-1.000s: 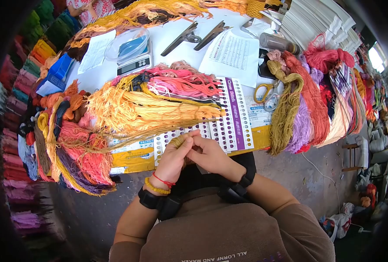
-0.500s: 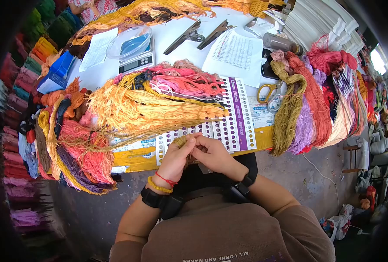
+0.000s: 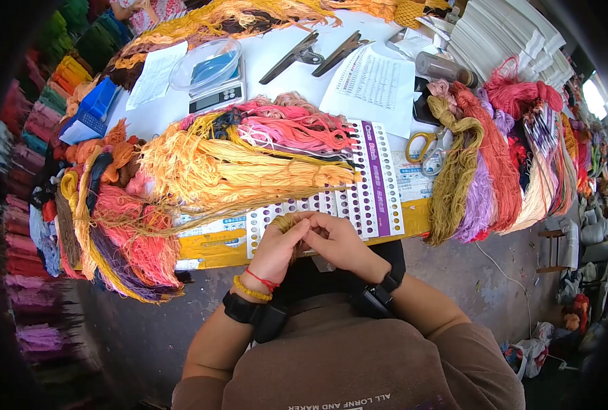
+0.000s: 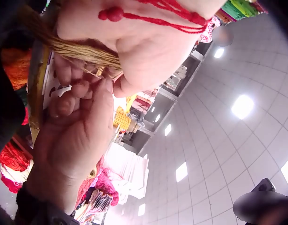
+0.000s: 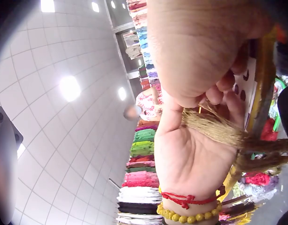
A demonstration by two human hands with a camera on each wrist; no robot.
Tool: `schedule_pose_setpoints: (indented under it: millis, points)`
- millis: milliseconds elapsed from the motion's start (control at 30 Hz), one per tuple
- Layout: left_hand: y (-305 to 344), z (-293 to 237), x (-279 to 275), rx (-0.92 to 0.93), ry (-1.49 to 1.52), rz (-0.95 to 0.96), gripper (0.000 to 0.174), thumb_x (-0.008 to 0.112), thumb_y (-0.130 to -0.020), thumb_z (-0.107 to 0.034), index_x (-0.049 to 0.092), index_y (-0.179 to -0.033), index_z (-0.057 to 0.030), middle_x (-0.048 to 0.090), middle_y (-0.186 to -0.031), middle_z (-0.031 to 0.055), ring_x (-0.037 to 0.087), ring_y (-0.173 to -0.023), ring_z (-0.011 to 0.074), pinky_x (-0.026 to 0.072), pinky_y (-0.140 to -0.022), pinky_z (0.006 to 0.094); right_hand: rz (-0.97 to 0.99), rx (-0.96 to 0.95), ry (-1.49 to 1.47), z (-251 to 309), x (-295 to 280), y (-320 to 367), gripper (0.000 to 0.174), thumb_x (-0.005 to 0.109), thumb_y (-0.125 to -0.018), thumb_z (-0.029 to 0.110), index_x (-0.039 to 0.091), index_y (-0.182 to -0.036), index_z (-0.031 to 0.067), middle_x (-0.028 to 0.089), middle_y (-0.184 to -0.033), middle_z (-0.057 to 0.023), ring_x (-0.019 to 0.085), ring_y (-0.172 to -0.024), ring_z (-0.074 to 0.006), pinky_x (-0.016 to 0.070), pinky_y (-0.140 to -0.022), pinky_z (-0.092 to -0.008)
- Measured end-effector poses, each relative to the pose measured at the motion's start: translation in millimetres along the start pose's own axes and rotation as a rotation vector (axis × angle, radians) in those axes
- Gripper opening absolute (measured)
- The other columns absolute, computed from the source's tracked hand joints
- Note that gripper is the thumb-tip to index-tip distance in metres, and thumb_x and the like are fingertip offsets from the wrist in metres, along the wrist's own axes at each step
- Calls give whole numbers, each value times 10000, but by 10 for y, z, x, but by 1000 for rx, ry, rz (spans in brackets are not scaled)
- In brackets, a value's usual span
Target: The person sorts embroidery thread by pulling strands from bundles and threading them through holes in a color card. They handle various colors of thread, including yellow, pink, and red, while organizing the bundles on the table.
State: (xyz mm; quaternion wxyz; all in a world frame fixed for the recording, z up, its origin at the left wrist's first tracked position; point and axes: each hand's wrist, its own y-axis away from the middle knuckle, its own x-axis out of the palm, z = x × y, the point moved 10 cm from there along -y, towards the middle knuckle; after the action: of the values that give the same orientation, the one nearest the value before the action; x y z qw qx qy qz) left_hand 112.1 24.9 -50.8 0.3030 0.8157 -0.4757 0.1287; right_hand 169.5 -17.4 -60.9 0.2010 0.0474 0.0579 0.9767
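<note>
A skein of olive-brown embroidery thread (image 5: 219,129) lies across the palm of my left hand (image 3: 274,247), whose fingers curl round it. My right hand (image 3: 341,244) meets the left at the table's front edge. Its thumb and fingertips pinch loose strands at the skein's end, right beside the left thumb, as the left wrist view shows at the thread (image 4: 85,51). The skein's tail hangs down below the hands. Just beyond them lie punched white thread cards (image 3: 375,184) with a purple stripe, partly under a spread of pale orange thread (image 3: 249,174).
Scissors (image 3: 423,152) lie right of the cards, beside hanging olive, lilac and red skeins (image 3: 485,171). More skeins (image 3: 133,236) drape over the left edge. Farther back are a scale (image 3: 218,97) with a plastic tub, two black clips (image 3: 293,58), printed sheets (image 3: 372,85) and a blue box (image 3: 92,116).
The head view has shifted slightly, so the table's things sit a little farther right. Both hands stay together on the thread, with only small finger movements.
</note>
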Motion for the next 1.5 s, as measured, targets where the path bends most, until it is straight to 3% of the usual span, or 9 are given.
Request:
schedule_pose_setpoints:
  millis: [267,533,867,1500]
  points:
    - [-1,9,-7,4,-17,1,252,475,-896,-154,531,-1077,12,583,-986,72,576,-871,136,484,-758,265,-20,-44,-38,120,-15,23,165,540,-843,139,547,-868,-24,619,-766,-47,556,-641,-76,470,-601,-231]
    - [28,37,-11,16,-23,21,273,490,-893,-164,506,-1093,21,577,-996,85,574,-881,141,482,-768,267,-4,-36,122,184,-56,80,151,548,-840,139,558,-854,-11,603,-687,-45,539,-609,-60,451,-560,-222]
    - [63,59,9,39,-61,23,283,481,-897,-172,512,-1095,28,585,-992,88,579,-874,143,480,-769,269,0,-80,174,298,-49,152,145,547,-838,123,563,-881,-14,594,-684,-41,520,-594,-56,444,-548,-220]
    - [60,67,-29,23,-9,11,264,495,-892,-170,524,-1072,20,594,-978,89,587,-867,148,487,-760,266,16,-69,105,296,7,142,152,524,-858,114,544,-909,-27,614,-736,-64,611,-693,-94,491,-607,-232]
